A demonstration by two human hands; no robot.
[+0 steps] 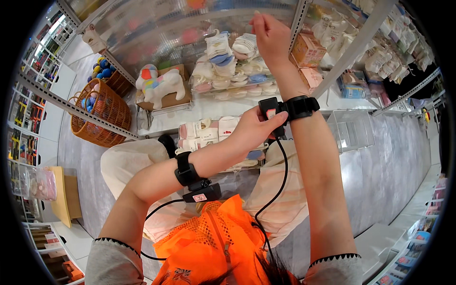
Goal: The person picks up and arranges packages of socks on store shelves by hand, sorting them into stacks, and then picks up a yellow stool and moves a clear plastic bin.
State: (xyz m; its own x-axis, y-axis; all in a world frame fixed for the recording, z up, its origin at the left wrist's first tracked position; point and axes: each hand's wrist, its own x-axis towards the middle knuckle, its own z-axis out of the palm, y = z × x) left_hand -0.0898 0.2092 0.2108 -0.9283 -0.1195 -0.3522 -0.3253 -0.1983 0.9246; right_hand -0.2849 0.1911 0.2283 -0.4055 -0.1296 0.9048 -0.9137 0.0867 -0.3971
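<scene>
White shelf (pixel 164 122), socks (pixel 220 51), wicker basket (pixel 115 110) behind metal bar (pixel 61 99); left fingers (pixel 280 118) pinched on black module (pixel 269 105), right fingers (pixel 261 24) apparently curled.

- Black device (pixel 270 103): partly covered by left hand (pixel 251 128).
- Packs (pixel 195 135) beneath left hand: partly hidden by forearm (pixel 209 159).
- Goods (pixel 190 35) left of right hand (pixel 272 42): blurred.

The left hand (pixel 253 128) grips a black box (pixel 269 109) on the right forearm's (pixel 316 161) strap (pixel 301 107). The right hand (pixel 274 40), fingers (pixel 259 23) curled, is at 1 o'clock — sock packs (pixel 220 50) at 12. Near 10 — 2 wicker baskets (pixel 105 116) and a white toy dog (pixel 164 88).
</scene>
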